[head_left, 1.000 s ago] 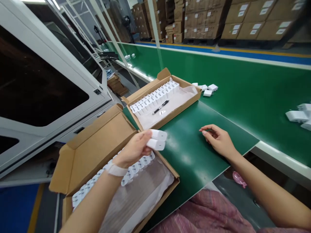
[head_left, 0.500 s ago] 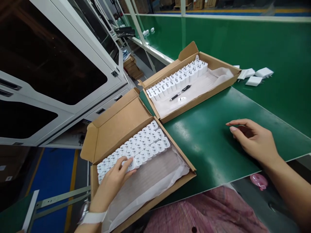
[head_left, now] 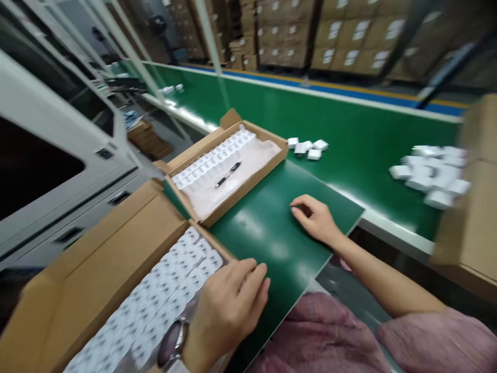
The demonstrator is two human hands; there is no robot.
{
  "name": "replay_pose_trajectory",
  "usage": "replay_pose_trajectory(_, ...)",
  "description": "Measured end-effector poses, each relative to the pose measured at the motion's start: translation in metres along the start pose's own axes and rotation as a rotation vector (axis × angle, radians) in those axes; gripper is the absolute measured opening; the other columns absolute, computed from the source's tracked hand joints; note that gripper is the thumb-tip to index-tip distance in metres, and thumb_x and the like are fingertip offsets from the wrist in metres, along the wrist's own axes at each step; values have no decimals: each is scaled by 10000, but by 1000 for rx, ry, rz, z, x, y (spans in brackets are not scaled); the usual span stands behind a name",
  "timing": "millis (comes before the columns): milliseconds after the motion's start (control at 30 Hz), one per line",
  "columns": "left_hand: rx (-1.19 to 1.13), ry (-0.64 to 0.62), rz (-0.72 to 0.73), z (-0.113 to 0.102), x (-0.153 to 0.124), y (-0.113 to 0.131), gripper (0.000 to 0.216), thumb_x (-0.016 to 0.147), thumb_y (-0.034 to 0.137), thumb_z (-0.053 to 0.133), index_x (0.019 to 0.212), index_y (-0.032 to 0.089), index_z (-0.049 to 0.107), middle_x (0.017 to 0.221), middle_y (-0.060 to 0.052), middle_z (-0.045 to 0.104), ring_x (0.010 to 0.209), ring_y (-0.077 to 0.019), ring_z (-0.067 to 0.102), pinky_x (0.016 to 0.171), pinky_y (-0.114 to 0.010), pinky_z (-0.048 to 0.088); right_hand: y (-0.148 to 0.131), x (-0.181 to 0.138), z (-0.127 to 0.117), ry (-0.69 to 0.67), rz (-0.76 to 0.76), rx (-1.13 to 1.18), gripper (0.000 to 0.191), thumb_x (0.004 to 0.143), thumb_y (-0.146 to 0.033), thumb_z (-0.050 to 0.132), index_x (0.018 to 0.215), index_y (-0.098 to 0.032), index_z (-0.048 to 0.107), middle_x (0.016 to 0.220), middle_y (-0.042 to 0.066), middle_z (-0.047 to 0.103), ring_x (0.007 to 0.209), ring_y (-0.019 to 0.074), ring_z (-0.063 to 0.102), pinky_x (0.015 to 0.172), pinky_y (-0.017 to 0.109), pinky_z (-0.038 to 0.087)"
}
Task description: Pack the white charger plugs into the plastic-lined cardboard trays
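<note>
My left hand (head_left: 233, 300), palm down with fingers bent and slightly apart, hovers over the right edge of the near cardboard box (head_left: 104, 259). No object shows in it, though the underside is hidden. Rows of white plug chargers (head_left: 171, 280) stand in that box, prongs up. My right hand (head_left: 316, 217) is loosely curled above the green work board (head_left: 267, 228); a small gap shows between its thumb and forefinger, with nothing seen there. Beyond it lies a second cardboard box (head_left: 240, 191) with rows of chargers, a white liner and a black pen (head_left: 228, 175).
A few loose white chargers (head_left: 313, 154) lie on the green belt (head_left: 357, 140) beside the far box. At right, a pile of chargers (head_left: 435, 173) lies by a large carton (head_left: 473, 217). A white machine cabinet (head_left: 77, 197) stands at left.
My left hand has left the charger row and moved right to the box edge. The view has turned right, bringing the charger pile and carton into sight. My right hand stays over the board.
</note>
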State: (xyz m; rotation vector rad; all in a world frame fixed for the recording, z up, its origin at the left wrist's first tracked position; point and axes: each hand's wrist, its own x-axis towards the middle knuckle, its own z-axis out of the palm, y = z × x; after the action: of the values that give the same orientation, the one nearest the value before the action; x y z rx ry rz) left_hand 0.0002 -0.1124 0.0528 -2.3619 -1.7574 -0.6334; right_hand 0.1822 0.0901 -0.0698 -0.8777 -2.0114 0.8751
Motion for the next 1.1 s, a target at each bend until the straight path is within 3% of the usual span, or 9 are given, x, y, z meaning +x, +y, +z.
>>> replay_pose_trajectory(100, -160, 83, 97, 42, 46, 14, 184, 878, 143, 622, 1057, 178, 607, 927, -41, 696, 774, -159, 669, 685, -274, 524, 11, 16, -21, 11, -17, -299, 184, 906, -184, 475, 1013, -205, 623, 957, 54, 638, 831, 170, 612, 759, 289, 495)
replay_pose_trajectory(200, -246, 138, 127, 74, 66, 16, 138, 899, 148, 592, 1031, 184, 613, 934, -37, 688, 776, -152, 675, 671, -262, 514, 42, 32, -79, -90, 213, -732, 307, 913, -197, 448, 1173, -238, 605, 1185, 74, 617, 1089, 203, 581, 902, 302, 467)
replay_pose_trajectory(367, -253, 108, 136, 92, 59, 3, 112, 944, 205, 524, 1003, 206, 620, 981, -27, 685, 727, -136, 681, 595, -252, 493, 108, 27, -199, -40, 663, -1050, 567, 881, -475, 553, 1336, -139, 531, 1340, 228, 523, 1214, 403, 496, 964, 519, 417)
replay_pose_trajectory(467, -217, 92, 131, 93, 52, 1, 139, 954, 210, 486, 984, 205, 622, 989, -35, 692, 700, -136, 686, 556, -252, 486, 146, 24, -234, -10, 855, -1128, 884, 770, -674, 611, 1413, -88, 455, 1367, 299, 480, 1263, 513, 412, 982, 661, 322)
replay_pose_trajectory(600, -147, 80, 139, 95, 52, 4, 175, 951, 192, 462, 1000, 205, 630, 1064, -58, 707, 673, -144, 689, 547, -266, 491, 184, 23, -231, 104, 957, -1232, 862, 832, -774, 389, 1384, -121, 499, 1387, 283, 464, 1287, 530, 365, 989, 743, 192)
replay_pose_trajectory(733, -142, 99, 142, 96, 54, 4, 184, 949, 187, 449, 982, 201, 629, 1077, -71, 712, 685, -154, 696, 545, -272, 498, 201, 16, -214, 207, 893, -1328, 682, 927, -619, 306, 1300, -107, 558, 1356, 244, 482, 1226, 486, 412, 1008, 719, 154)
replay_pose_trajectory(900, -140, 97, 147, 98, 54, 4, 191, 949, 185, 435, 962, 201, 625, 1091, -78, 710, 662, -157, 688, 529, -283, 497, 195, 3, -207, 138, 754, -1323, 535, 938, -481, 359, 1253, -104, 572, 1271, 230, 516, 1156, 406, 445, 986, 590, 278)
replay_pose_trajectory(1033, -145, 95, 140, 98, 53, 5, 179, 944, 179, 445, 962, 199, 623, 1107, -86, 707, 668, -158, 688, 522, -280, 498, 186, 1, -193, 1, 565, -1275, 545, 905, -538, 427, 1298, -185, 558, 1297, 171, 518, 1176, 346, 417, 989, 450, 321)
replay_pose_trajectory(1100, -143, 97, 134, 98, 53, 5, 180, 942, 178, 446, 963, 198, 624, 1116, -91, 705, 682, -163, 693, 523, -280, 503, 185, 2, -186, -8, 508, -1272, 614, 883, -590, 447, 1349, -196, 518, 1379, 169, 468, 1242, 363, 365, 1029, 464, 285)
